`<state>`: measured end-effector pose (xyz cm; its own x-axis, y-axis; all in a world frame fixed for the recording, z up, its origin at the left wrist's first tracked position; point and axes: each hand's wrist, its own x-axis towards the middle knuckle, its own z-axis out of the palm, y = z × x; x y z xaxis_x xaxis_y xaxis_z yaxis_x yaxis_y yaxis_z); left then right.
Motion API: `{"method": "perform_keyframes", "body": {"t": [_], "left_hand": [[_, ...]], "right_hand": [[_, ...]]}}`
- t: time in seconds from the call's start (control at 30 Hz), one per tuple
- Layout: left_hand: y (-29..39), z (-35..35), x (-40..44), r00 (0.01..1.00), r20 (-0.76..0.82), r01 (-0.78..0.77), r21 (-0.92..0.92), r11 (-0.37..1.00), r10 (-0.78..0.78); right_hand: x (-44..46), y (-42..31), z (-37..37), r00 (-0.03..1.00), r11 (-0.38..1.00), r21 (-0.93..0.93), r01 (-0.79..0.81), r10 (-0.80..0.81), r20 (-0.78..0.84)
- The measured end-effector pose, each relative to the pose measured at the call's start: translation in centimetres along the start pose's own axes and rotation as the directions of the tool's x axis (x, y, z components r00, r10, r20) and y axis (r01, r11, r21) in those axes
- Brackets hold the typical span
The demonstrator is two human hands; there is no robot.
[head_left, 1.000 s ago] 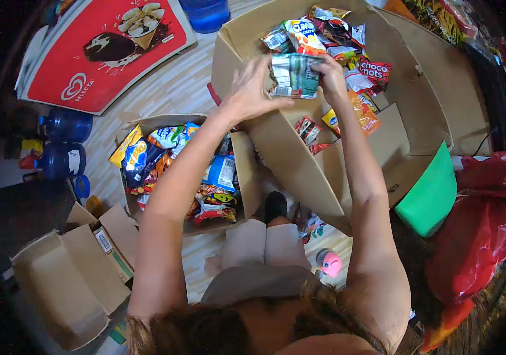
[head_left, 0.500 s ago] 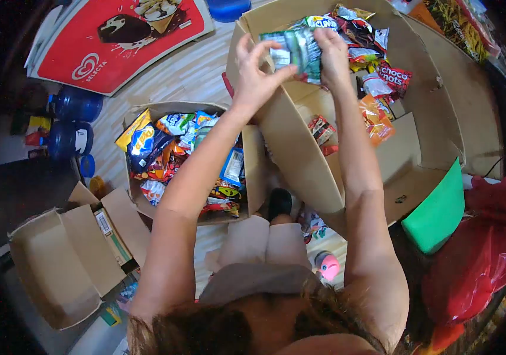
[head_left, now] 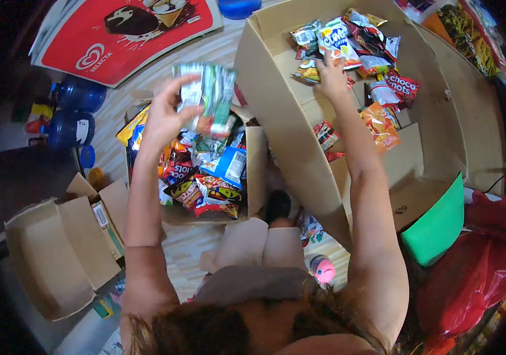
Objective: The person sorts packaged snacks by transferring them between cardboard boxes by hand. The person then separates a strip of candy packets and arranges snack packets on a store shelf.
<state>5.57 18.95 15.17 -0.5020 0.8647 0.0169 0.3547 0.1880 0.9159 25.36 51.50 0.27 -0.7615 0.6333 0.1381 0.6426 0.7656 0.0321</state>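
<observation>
My left hand [head_left: 167, 112] pinches a green snack packet [head_left: 208, 94], slightly blurred, above the smaller cardboard box [head_left: 257, 171]. That box is filled with mixed snack bags, among them a blue packet [head_left: 229, 165] with a barcode. Inside the large cardboard box [head_left: 282, 118], my right hand [head_left: 334, 80] has its fingers apart at the lower edge of a white Clover Chips bag [head_left: 337, 41]. Around that bag lie a green packet [head_left: 306, 36], a yellow packet [head_left: 307, 71], a red Choco Knots bag [head_left: 402, 87] and an orange packet [head_left: 380, 127].
A red Selecta ice cream board [head_left: 123, 44] lies at the upper left, beside blue water containers [head_left: 78, 94]. An open cardboard box [head_left: 46, 260] stands lower left. On the right are a green sheet [head_left: 436, 222] and a red plastic bag [head_left: 471, 284]. A pink-topped container [head_left: 324, 269] stands near my legs.
My left hand has carried the green packet left, from over the large box to over the smaller one. My right hand has let go of it and moved down to the Clover Chips bag.
</observation>
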Motion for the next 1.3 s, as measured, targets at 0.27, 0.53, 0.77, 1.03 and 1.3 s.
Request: {"method": "perform_keyframes", "body": {"t": [0.27, 0.53, 0.77, 1.03, 1.3], "left_hand": [[-5.6, -4.1, -6.9, 0.986, -0.155, 0.136, 0.534, 0.834, -0.061], [4.6, -3.2, -7.3, 0.79, -0.468, -0.243, 0.355, 0.903, 0.397], [3.7, -1.1, -8.4, 0.947, -0.234, -0.141, 0.318, 0.938, 0.222], [4.3, 9.5, 2.0, 0.95, 0.142, -0.311, 0.398, 0.863, 0.277], [2.4, 14.8, 4.4, 0.895, 0.425, -0.298, 0.35, 0.888, 0.133]], "right_hand": [[0.2, 1.6, -6.8, 0.983, 0.959, 0.272, 0.075, -0.026, -0.179], [-8.9, -9.6, -21.9, 0.854, 0.73, 0.479, 0.488, -0.288, -0.432], [-12.5, -17.3, -18.4, 0.67, 0.538, 0.4, 0.742, -0.595, -0.444], [2.3, 2.1, -11.7, 0.967, 0.955, 0.22, -0.2, 0.228, -0.11], [5.2, 12.6, -2.4, 0.762, 0.747, 0.386, -0.541, 0.63, -0.15]]}}
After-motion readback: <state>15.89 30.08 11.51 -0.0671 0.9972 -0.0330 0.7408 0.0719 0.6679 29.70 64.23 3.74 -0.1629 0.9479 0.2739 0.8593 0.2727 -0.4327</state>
